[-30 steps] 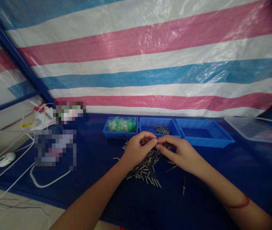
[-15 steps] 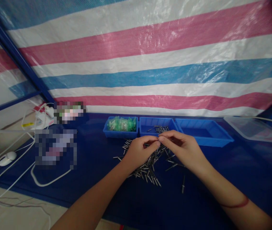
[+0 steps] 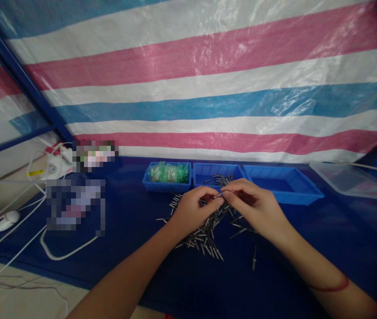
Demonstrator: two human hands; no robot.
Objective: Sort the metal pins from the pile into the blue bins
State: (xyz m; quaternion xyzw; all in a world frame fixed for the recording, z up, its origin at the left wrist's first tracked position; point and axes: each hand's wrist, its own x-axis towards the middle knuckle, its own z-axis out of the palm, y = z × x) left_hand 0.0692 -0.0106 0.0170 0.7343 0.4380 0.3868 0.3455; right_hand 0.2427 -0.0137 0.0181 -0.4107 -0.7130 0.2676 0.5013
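My left hand [image 3: 193, 209] and my right hand [image 3: 256, 207] meet fingertip to fingertip above a loose pile of small metal pins [image 3: 205, 232] on the dark blue table [image 3: 142, 248]. Both hands pinch one thin metal pin [image 3: 219, 194] between thumbs and forefingers. One single pin [image 3: 254, 258] lies apart, right of the pile. Just behind my hands stand three blue bins: the left bin [image 3: 167, 184] holds green parts, the middle bin [image 3: 208, 170] holds several pins, the right bin [image 3: 284, 195] looks bare inside.
A clear plastic tray [image 3: 354, 180] sits at the far right. White cables [image 3: 55, 252] and a white mouse [image 3: 5, 219] lie at the left. A striped pink, white and blue tarp [image 3: 208, 79] hangs behind the table. A red band circles my right wrist.
My right hand has risen slightly and moved left to meet my left hand nearer the middle bin. The pinch on the pin has tightened. The pile has not moved.
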